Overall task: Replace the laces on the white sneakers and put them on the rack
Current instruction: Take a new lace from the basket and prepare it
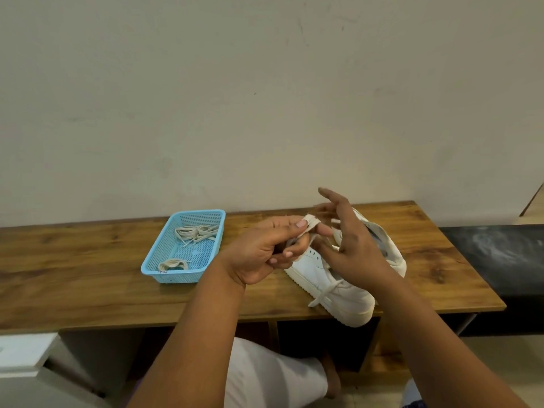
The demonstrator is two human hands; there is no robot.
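- Left hand (265, 248) pinched the lace (309, 223), fingers curled.
- Right hand (350, 245) spread, empty, nearer the sneaker (338, 290).
- Sneaker lay along bench's (88, 275) right front edge, directly beneath both hands.

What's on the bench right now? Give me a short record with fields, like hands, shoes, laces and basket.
surface: wooden bench against a plain wall
left hand: grips a lace wound round the fingers
right hand: fingers spread, over the sneakers
sneakers: white, lying at the bench's right front; a lace end hangs over the near one's side
basket: blue plastic, left of the hands
basket contents: two bundles of off-white laces
rack: cannot tell from this view
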